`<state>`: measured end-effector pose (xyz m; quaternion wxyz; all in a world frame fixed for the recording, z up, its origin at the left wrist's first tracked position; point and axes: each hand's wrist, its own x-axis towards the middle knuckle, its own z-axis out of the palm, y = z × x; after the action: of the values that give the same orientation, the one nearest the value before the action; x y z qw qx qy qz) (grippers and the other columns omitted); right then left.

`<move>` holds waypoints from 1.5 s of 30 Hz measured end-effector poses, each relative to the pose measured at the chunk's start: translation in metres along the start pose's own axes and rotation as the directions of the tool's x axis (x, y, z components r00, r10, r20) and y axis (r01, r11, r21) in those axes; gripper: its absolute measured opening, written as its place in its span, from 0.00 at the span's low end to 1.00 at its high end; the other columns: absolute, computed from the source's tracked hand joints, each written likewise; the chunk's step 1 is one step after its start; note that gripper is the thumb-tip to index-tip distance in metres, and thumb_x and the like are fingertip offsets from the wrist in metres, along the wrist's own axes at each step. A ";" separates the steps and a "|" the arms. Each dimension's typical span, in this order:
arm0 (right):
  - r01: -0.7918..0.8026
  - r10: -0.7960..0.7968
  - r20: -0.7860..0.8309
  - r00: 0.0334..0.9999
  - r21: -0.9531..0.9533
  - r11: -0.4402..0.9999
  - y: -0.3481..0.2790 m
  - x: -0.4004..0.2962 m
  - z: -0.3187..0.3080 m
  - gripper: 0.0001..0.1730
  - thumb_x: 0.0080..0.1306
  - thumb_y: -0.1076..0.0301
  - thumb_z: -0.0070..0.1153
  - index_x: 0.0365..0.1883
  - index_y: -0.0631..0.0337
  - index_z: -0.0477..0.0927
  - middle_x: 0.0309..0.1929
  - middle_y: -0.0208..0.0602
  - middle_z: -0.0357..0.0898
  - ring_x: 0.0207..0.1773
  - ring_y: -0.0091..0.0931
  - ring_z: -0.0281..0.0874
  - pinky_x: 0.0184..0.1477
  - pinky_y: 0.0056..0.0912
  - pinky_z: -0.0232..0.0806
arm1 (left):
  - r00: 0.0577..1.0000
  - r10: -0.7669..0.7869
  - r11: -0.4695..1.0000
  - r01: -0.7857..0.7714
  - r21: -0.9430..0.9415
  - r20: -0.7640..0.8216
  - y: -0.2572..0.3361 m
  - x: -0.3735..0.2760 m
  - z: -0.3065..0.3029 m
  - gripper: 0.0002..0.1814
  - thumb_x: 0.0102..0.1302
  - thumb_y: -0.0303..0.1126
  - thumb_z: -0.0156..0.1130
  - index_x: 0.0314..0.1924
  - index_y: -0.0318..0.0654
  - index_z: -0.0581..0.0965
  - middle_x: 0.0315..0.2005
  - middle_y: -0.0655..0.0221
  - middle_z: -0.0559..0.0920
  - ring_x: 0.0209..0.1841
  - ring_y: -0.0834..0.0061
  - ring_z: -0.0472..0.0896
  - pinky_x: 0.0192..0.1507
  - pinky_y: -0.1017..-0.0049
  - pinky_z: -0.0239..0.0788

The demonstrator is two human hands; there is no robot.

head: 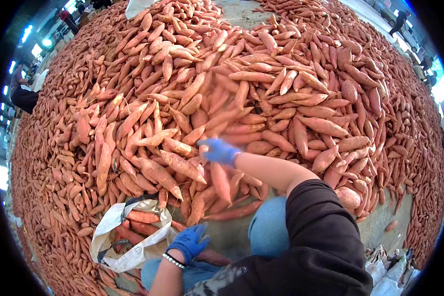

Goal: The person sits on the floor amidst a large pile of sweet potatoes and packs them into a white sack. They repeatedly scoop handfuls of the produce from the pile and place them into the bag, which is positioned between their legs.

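A large heap of reddish sweet potatoes [323, 125] rises before me. My right hand [222, 151], in a blue glove, reaches over the heap's near side and is blurred by motion. The end of a sweet potato shows by its fingertips, but whether they grip it is unclear. My left hand [189, 241], gloved in blue with a beaded bracelet at the wrist, is over my left knee with its fingers apart and nothing visible in them. Just left of it, a white woven sack [111, 222] gapes, with several sweet potatoes [144, 217] inside.
Bare concrete floor [225, 233] shows between my knees. One sweet potato [214, 258] lies beside my left hand. White sacks [386, 272] are bunched at lower right. More sweet potatoes spread to both sides. A person [22, 88] is at the far left, others farther back.
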<state>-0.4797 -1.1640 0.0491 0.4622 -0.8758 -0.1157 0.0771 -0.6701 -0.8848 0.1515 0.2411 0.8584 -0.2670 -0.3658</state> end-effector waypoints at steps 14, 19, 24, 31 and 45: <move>-0.195 0.242 -0.086 0.967 -0.856 0.479 0.110 -0.080 -0.055 0.30 0.61 0.49 0.54 0.59 0.52 0.71 0.59 0.43 0.72 0.62 0.39 0.69 0.60 0.46 0.62 | 0.997 0.069 0.998 -0.069 0.004 0.021 0.005 0.005 -0.007 0.31 0.66 0.45 0.56 0.65 0.38 0.66 0.55 0.50 0.75 0.57 0.51 0.74 0.59 0.62 0.65; -0.195 0.242 -0.063 0.968 -0.796 0.573 0.098 -0.044 -0.064 0.29 0.61 0.51 0.54 0.60 0.49 0.69 0.56 0.42 0.71 0.57 0.41 0.70 0.56 0.49 0.62 | 0.999 -0.008 0.998 0.011 -0.057 0.052 0.005 0.006 -0.008 0.30 0.66 0.44 0.56 0.64 0.37 0.67 0.55 0.48 0.75 0.57 0.51 0.73 0.60 0.62 0.65; -0.155 -0.162 -0.284 0.945 -0.825 0.544 0.087 0.017 -0.086 0.36 0.62 0.52 0.53 0.69 0.46 0.63 0.66 0.40 0.66 0.57 0.39 0.70 0.64 0.48 0.55 | 0.998 -0.047 0.992 0.043 -0.121 -0.034 -0.023 0.002 -0.005 0.29 0.67 0.42 0.56 0.64 0.36 0.67 0.57 0.46 0.73 0.60 0.50 0.71 0.63 0.62 0.62; -0.096 -0.221 -0.214 0.952 -0.888 0.449 0.066 0.086 -0.067 0.28 0.65 0.52 0.49 0.64 0.45 0.69 0.66 0.33 0.68 0.67 0.34 0.62 0.71 0.46 0.47 | 0.809 -0.184 0.961 0.267 0.070 -0.559 -0.068 0.051 -0.014 0.37 0.63 0.46 0.60 0.68 0.40 0.63 0.64 0.40 0.63 0.66 0.40 0.61 0.68 0.55 0.53; 0.324 0.064 0.424 0.903 -0.774 0.544 0.082 0.142 -0.033 0.20 0.65 0.47 0.46 0.35 0.46 0.86 0.38 0.34 0.86 0.45 0.33 0.82 0.51 0.39 0.63 | 0.456 -0.184 0.803 0.581 0.135 -0.871 -0.127 0.193 -0.039 0.55 0.46 0.66 0.67 0.71 0.51 0.58 0.71 0.55 0.53 0.71 0.36 0.45 0.70 0.42 0.40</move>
<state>-0.3241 -1.1957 -0.0048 -0.0362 -0.9412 -0.2970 0.1567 -0.4914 -0.9046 0.0021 0.0570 0.9933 0.0130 0.1000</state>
